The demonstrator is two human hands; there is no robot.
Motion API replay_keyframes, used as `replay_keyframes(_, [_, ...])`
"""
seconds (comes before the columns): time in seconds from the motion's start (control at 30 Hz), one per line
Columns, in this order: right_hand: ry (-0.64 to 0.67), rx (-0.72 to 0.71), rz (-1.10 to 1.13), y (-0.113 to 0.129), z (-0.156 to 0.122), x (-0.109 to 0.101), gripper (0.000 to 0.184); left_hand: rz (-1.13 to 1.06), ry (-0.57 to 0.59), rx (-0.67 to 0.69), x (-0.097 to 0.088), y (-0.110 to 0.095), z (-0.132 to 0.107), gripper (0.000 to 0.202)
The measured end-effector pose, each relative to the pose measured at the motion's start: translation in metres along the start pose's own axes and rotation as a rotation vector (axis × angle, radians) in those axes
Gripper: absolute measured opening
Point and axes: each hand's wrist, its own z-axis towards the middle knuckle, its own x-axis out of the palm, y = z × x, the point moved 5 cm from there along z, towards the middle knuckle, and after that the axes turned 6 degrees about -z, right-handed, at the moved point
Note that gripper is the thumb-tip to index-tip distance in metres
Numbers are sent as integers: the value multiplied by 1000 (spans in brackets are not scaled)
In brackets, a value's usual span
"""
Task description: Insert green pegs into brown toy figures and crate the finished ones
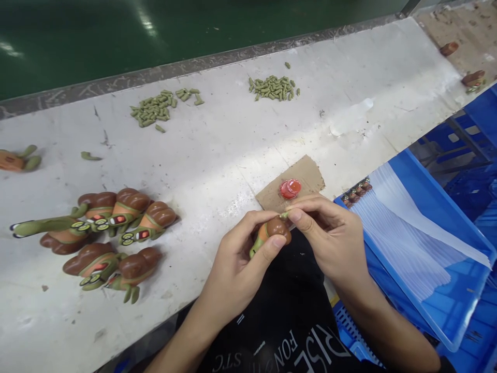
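Observation:
My left hand is closed around a toy figure with a brown rounded shell, an orange band and a green part. Thumb and forefinger of my right hand pinch a small green piece against the shell's upper side. Whether that piece is joined to the figure I cannot tell. Just beyond my hands, a small red cup stands on a piece of brown cardboard. To the left lie several similar figures with brown shells, green heads and yellow-rimmed eyes.
Two piles of small green pieces, a left pile and a right pile, lie toward the table's far edge. A single green piece lies at left. Beside the table on the right, a blue tray holds white ribbed sheets and small figures.

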Motion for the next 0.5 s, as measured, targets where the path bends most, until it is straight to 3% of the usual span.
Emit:
replay_keyframes(0.3, [46, -119, -142, 12, -4, 8, 14, 46, 30, 72, -5, -1, -3, 10])
replay_keyframes(0.43, [100, -175, -203, 33, 0, 5, 9, -63, 37, 42, -7, 6, -7, 18])
replay_keyframes(0.5, [50, -192, -235, 40, 18, -3, 6, -178, -5, 16, -8, 12, -8, 23])
